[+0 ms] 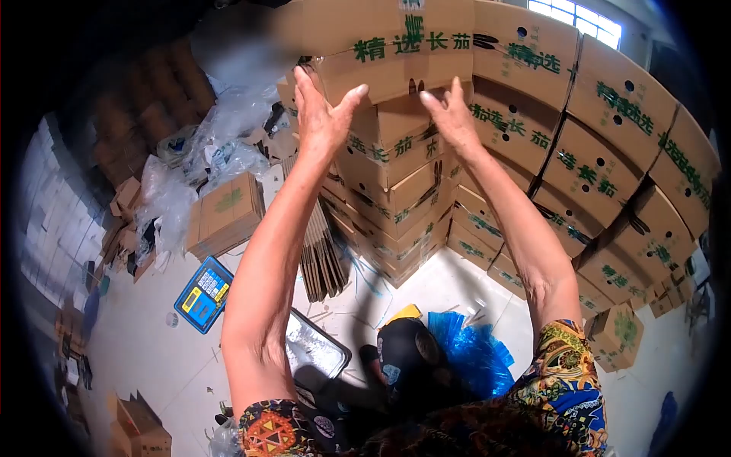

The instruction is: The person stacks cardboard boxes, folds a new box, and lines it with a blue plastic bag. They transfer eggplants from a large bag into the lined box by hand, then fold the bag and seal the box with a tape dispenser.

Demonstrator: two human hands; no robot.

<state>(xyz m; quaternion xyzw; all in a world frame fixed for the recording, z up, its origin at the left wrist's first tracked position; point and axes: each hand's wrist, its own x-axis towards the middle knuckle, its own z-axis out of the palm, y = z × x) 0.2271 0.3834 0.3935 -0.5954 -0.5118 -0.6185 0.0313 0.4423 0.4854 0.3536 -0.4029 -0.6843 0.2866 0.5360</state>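
Sleeves (567, 365) cropped below, left hand (326, 118), right hand (455, 124), carton (396, 65) cropped above

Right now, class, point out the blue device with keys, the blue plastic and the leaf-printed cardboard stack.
Blue device (204, 295): head view, middle of its face.
Blue plastic (474, 354): head view, its crumpled middle.
Cardboard stack (226, 208): head view, its printed top.
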